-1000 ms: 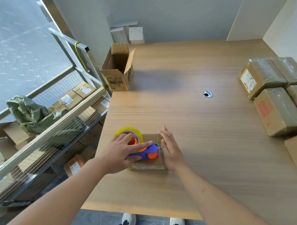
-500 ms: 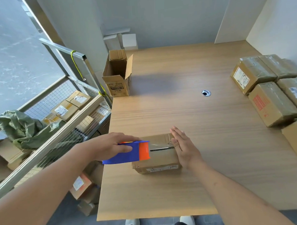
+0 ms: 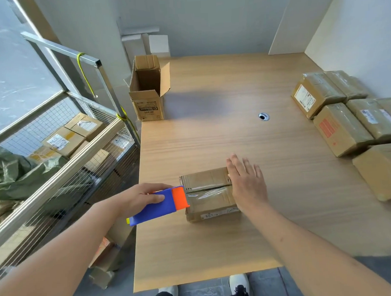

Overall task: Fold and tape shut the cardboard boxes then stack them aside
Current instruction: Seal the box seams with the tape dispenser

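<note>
On the wooden table, near its front left edge, a small brown cardboard box lies with clear tape shining along its top seam. It is judged light and stiff, best gripped by opposite sides. The right hand is pressed flat on it, fingers straight; the tape dispenser is clasped in the left hand.

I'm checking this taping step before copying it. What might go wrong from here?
The small box sits near the table's left edge, and the left hand holds the tape dispenser out past it; a hard pull may drag the box off. The right hand only lies flat on it, so it may slip.
</note>
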Demonstrator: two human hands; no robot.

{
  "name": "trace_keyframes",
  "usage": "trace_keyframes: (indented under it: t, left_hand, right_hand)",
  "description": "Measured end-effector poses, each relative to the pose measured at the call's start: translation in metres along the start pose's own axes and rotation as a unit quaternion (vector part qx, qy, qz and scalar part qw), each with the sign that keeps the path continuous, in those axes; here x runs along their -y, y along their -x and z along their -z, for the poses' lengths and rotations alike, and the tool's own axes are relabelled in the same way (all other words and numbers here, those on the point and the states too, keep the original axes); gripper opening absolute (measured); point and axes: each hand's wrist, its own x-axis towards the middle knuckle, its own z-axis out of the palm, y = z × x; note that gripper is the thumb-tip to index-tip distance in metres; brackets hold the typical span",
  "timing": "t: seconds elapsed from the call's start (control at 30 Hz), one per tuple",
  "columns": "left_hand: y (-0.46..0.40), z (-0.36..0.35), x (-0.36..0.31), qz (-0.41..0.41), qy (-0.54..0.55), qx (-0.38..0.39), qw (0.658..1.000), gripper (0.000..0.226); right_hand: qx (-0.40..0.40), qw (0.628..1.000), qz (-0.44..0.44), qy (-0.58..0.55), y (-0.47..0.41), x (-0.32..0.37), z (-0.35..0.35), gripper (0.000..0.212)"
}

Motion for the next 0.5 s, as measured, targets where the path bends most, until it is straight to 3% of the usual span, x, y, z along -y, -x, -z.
trace_keyframes:
  t: [0.07, 0.13, 0.23, 0.5]
  left_hand:
    - [-0.003, -0.005, -0.001, -0.006, 0.015, -0.004, 1.0, 0.036]
    - [-0.006, -0.009, -0.002, -0.015, 0.012, 0.005, 1.0, 0.033]
    - [-0.009, -0.009, 0.0, -0.029, 0.018, 0.023, 0.999, 0.036]
    - [-0.008, 0.002, 0.021, -0.047, 0.042, 0.058, 0.996, 0.041]
  right_hand:
    - [-0.01, 0.999, -0.01, -0.044, 0.008, 0.032, 0.0, 0.053]
    - [0.045, 0.994, -0.038, -0.094, 0.015, 0.062, -0.005, 0.068]
    - [0.075, 0.995, -0.03, -0.054, 0.019, 0.074, -0.017, 0.079]
    - [0.103, 0.994, -0.02, -0.02, 0.012, 0.068, -0.02, 0.077]
